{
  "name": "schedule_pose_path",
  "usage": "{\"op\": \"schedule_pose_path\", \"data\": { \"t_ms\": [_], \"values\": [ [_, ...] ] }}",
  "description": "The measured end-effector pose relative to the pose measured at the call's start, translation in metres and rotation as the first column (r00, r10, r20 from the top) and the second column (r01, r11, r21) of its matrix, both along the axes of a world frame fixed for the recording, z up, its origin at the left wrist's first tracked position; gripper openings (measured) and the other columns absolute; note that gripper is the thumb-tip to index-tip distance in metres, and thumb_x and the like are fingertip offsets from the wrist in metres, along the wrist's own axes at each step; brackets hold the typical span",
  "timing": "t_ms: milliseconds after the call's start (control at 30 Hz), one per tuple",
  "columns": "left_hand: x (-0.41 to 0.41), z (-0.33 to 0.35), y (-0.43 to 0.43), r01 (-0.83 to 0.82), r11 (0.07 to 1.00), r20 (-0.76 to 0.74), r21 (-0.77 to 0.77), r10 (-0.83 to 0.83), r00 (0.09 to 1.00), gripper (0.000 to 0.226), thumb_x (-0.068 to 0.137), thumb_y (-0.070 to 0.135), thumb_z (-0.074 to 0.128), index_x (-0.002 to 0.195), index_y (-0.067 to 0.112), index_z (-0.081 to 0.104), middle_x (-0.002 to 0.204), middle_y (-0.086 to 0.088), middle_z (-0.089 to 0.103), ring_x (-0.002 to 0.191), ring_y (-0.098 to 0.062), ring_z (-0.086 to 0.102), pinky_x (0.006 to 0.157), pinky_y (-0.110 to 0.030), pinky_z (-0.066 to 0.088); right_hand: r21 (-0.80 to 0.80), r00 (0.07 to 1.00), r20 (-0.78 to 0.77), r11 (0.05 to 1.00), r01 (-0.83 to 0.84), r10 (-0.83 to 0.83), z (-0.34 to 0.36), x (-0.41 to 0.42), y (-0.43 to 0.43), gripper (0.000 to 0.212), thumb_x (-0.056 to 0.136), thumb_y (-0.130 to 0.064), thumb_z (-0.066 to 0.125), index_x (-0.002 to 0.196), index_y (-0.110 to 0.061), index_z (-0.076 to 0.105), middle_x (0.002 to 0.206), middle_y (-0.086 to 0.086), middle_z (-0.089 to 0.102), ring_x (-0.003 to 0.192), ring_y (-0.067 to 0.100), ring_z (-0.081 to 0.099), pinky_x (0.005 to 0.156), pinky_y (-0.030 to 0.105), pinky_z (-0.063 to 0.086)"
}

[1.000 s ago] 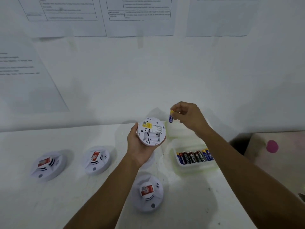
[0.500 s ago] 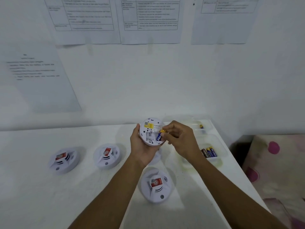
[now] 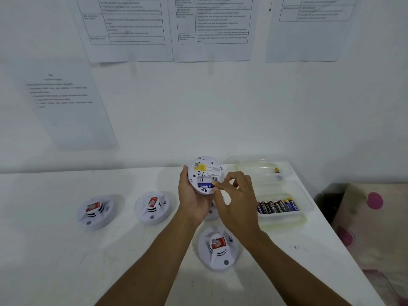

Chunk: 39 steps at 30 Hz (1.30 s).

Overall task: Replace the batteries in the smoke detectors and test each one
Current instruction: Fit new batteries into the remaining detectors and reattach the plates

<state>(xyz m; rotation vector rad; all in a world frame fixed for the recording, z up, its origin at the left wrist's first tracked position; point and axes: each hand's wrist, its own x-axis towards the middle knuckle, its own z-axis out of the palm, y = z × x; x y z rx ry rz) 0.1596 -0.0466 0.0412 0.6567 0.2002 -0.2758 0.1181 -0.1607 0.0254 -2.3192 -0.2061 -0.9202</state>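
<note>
My left hand (image 3: 191, 199) holds a white round smoke detector (image 3: 205, 171) upright, its back with the open battery bay facing me. A blue and yellow battery (image 3: 206, 185) lies across the lower slot of the bay. My right hand (image 3: 237, 197) touches the battery's yellow end with fingertips; the other fingers are spread. Three more detectors lie face up on the white table: far left (image 3: 95, 212), middle (image 3: 153, 208) and near (image 3: 217, 248). A clear tray (image 3: 284, 215) holds several batteries at the right.
A second clear tray (image 3: 260, 168) behind the first holds one battery (image 3: 277, 171). Another white part (image 3: 212, 214) peeks out under my hands. The table's right edge (image 3: 331, 235) runs beside a pink-dotted cushion (image 3: 375, 217). Printed sheets (image 3: 212, 27) hang on the wall.
My right hand brought the battery from above the tray to the detector's back and laid it in the lower slot. The camera view shifted right and up.
</note>
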Motion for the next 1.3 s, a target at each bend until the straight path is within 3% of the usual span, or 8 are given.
{"op": "schedule_pose_path", "data": {
  "t_ms": [133, 333, 433, 567, 833, 1033, 1233, 1300],
  "values": [
    [0.002, 0.003, 0.001, 0.019, 0.999, 0.005, -0.04, -0.019, 1.0, 0.063, 0.097, 0.056, 0.034, 0.134, 0.01, 0.057, 0.121, -0.019, 0.067, 0.102, -0.031, 0.064, 0.079, -0.033, 0.049, -0.231, 0.997, 0.034, 0.971, -0.053, 0.063, 0.004, 0.011, -0.013, 0.025, 0.091, -0.04, 0.056, 0.095, -0.022, 0.072, 0.111, 0.0, 0.058, 0.1, 0.017, 0.048, 0.075, 0.032, 0.04],
    [0.019, 0.001, -0.001, 0.057, 0.981, 0.035, -0.186, -0.052, 0.998, 0.055, 0.1, 0.05, 0.035, 0.132, 0.011, 0.058, 0.131, -0.022, 0.061, 0.121, -0.039, 0.056, 0.094, -0.051, 0.05, 0.118, 0.94, -0.184, 0.955, -0.271, 0.289, 0.032, 0.038, -0.057, 0.021, 0.091, -0.033, 0.061, 0.091, -0.017, 0.075, 0.094, -0.008, 0.065, 0.087, 0.001, 0.055, 0.073, 0.005, 0.035],
    [0.023, -0.004, -0.004, 0.058, 0.983, 0.03, -0.173, -0.053, 0.998, 0.053, 0.1, 0.049, 0.036, 0.132, 0.013, 0.058, 0.132, -0.019, 0.061, 0.125, -0.038, 0.054, 0.108, -0.057, 0.038, 0.108, 0.923, -0.344, 0.984, -0.14, 0.169, 0.051, 0.066, -0.103, 0.012, 0.09, -0.023, 0.064, 0.081, -0.021, 0.071, 0.081, -0.008, 0.07, 0.071, 0.003, 0.06, 0.069, 0.012, 0.042],
    [0.026, -0.01, -0.008, 0.051, 0.98, 0.017, -0.191, -0.048, 0.999, 0.053, 0.099, 0.048, 0.037, 0.13, 0.012, 0.06, 0.132, -0.019, 0.061, 0.125, -0.038, 0.054, 0.109, -0.056, 0.036, -0.205, 0.762, -0.627, 0.978, 0.038, -0.161, 0.056, 0.114, -0.163, 0.01, 0.086, -0.034, 0.065, 0.085, -0.025, 0.07, 0.09, -0.001, 0.071, 0.079, 0.017, 0.067, 0.08, 0.028, 0.05],
    [0.037, -0.014, -0.013, 0.09, 0.982, 0.025, -0.168, -0.087, 0.996, 0.054, 0.099, 0.048, 0.036, 0.109, 0.012, 0.076, 0.127, -0.018, 0.065, 0.124, -0.037, 0.055, 0.113, -0.056, 0.032, -0.488, 0.588, -0.705, 0.873, 0.003, -0.396, 0.036, 0.149, -0.177, 0.036, 0.083, -0.04, 0.068, 0.101, -0.009, 0.065, 0.101, 0.009, 0.065, 0.092, 0.029, 0.064, 0.083, 0.036, 0.054],
    [0.042, -0.017, -0.014, 0.08, 0.984, 0.014, -0.161, -0.078, 0.997, 0.051, 0.1, 0.047, 0.037, 0.126, 0.013, 0.065, 0.132, -0.018, 0.062, 0.127, -0.038, 0.053, 0.114, -0.056, 0.031, -0.291, 0.626, -0.736, 0.955, 0.054, -0.259, 0.04, 0.157, -0.17, 0.031, 0.082, -0.032, 0.074, 0.102, -0.011, 0.065, 0.096, 0.01, 0.069, 0.068, 0.023, 0.063, 0.072, 0.03, 0.054],
    [0.042, -0.023, -0.014, 0.082, 0.987, 0.003, -0.141, -0.082, 0.997, 0.052, 0.098, 0.048, 0.039, 0.132, 0.013, 0.059, 0.133, -0.018, 0.061, 0.128, -0.038, 0.052, 0.114, -0.056, 0.031, -0.235, 0.574, -0.797, 0.972, -0.007, -0.189, 0.036, 0.155, -0.163, 0.041, 0.07, -0.031, 0.085, 0.099, -0.006, 0.069, 0.08, 0.009, 0.069, 0.077, 0.027, 0.072, 0.078, 0.034, 0.059],
    [0.041, -0.024, -0.013, 0.082, 0.985, -0.004, -0.151, -0.083, 0.996, 0.053, 0.097, 0.047, 0.041, 0.128, 0.012, 0.064, 0.132, -0.019, 0.062, 0.127, -0.038, 0.052, 0.114, -0.056, 0.031, -0.232, 0.577, -0.8, 0.972, -0.045, -0.164, 0.031, 0.156, -0.158, 0.04, 0.071, -0.032, 0.085, 0.098, -0.006, 0.071, 0.096, 0.009, 0.072, 0.09, 0.024, 0.07, 0.084, 0.033, 0.055]
  ]
}}
